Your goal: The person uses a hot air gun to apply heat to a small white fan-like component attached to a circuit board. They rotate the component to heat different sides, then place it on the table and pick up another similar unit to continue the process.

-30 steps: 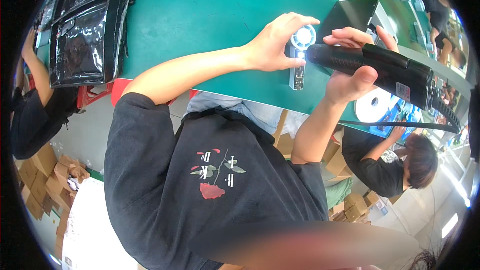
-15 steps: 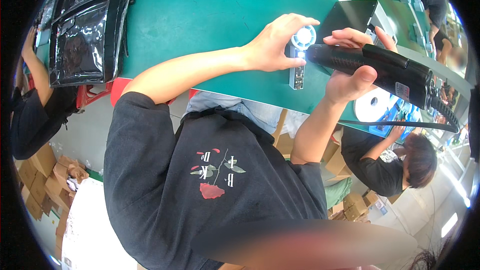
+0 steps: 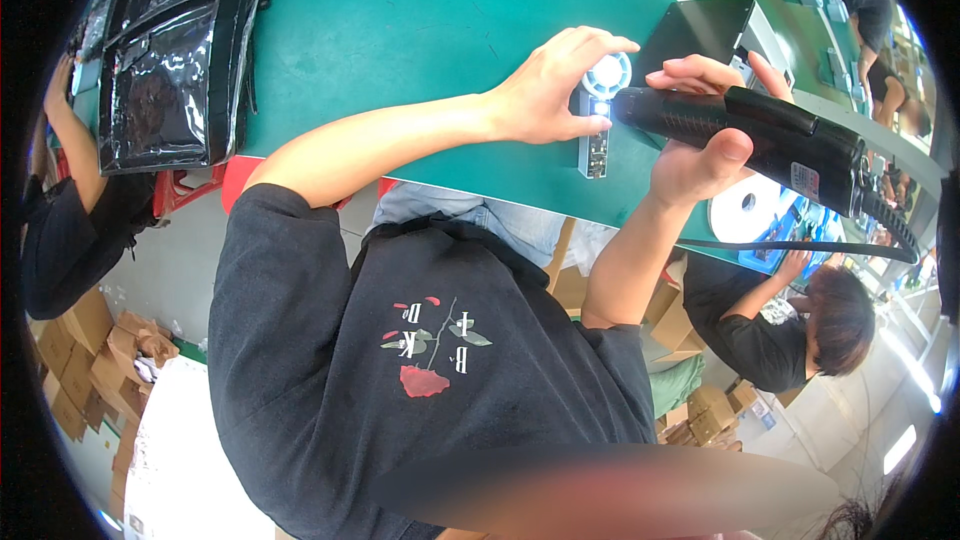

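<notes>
On the bench edge lies a small handheld fan (image 3: 598, 155), white with a round light-blue head at its far end and a bare circuit board showing along its body. My left hand (image 3: 550, 85) grips it from the left, fingers curled by the round head and thumb lying across the board. In my right hand (image 3: 705, 165) is a black electric screwdriver (image 3: 780, 135), held nearly level. Its lit nose points left at the board, close to my left thumb; whether the bit touches a screw cannot be made out.
A black box (image 3: 700, 35) stands just beyond the screwdriver. Its coiled cord (image 3: 890, 220) loops at the right. A white reel (image 3: 742, 208) lies beside blue packaging. At the left, a shiny black plastic-covered case (image 3: 175, 60) rests on the green bench (image 3: 380, 30). A co-worker (image 3: 770, 310) sits at the right.
</notes>
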`<state>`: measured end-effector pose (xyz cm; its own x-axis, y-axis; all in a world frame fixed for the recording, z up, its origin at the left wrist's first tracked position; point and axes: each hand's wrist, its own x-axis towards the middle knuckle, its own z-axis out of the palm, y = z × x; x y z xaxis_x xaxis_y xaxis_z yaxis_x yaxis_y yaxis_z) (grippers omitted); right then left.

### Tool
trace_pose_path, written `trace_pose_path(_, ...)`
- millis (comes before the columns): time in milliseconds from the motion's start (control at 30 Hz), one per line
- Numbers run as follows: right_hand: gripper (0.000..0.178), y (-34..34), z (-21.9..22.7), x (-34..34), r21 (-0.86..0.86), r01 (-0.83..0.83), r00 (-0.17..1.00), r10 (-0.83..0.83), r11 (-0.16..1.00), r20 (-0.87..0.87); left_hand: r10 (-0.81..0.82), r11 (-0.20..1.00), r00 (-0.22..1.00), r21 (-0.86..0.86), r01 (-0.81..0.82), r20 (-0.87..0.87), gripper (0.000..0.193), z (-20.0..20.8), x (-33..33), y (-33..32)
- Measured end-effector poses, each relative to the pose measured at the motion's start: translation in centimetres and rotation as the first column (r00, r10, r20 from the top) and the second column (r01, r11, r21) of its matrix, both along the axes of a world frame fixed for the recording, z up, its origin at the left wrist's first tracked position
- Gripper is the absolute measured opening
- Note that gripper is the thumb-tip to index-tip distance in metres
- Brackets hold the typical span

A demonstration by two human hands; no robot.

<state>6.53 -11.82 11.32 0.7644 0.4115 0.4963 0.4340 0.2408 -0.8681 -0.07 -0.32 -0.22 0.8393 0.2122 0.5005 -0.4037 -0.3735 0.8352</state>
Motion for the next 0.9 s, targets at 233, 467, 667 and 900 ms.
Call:
trace_pose_path(233, 0.094, -0.01, -0.11, 0.08, 0.003, 0.0, 1.0, 0.0, 1.0, 0.005, -0.002, 1.0, 1.0, -0.012, 0.002, -0.001, 0.084, 0.05, -0.02, -0.08)
trace_pose_path(467, 0.093, -0.01, -0.07, 0.05, 0.005, -0.004, 1.0, 0.004, 1.0, 0.008, 0.004, 1.0, 1.0, 0.002, -0.004, 0.0, 0.084, -0.01, -0.03, -0.08)
trace_pose_path(667, 0.092, -0.1, -0.14, 0.13, 0.001, -0.004, 1.0, 0.004, 1.0, 0.018, -0.002, 1.0, 1.0, -0.013, 0.002, -0.009, 0.084, 0.06, -0.03, -0.02)
trace_pose_path(900, 0.092, -0.1, -0.18, 0.14, 0.01, -0.011, 1.0, 0.011, 1.0, 0.011, -0.008, 1.0, 1.0, -0.01, 0.008, 0.014, 0.081, -0.15, 0.18, -0.04)
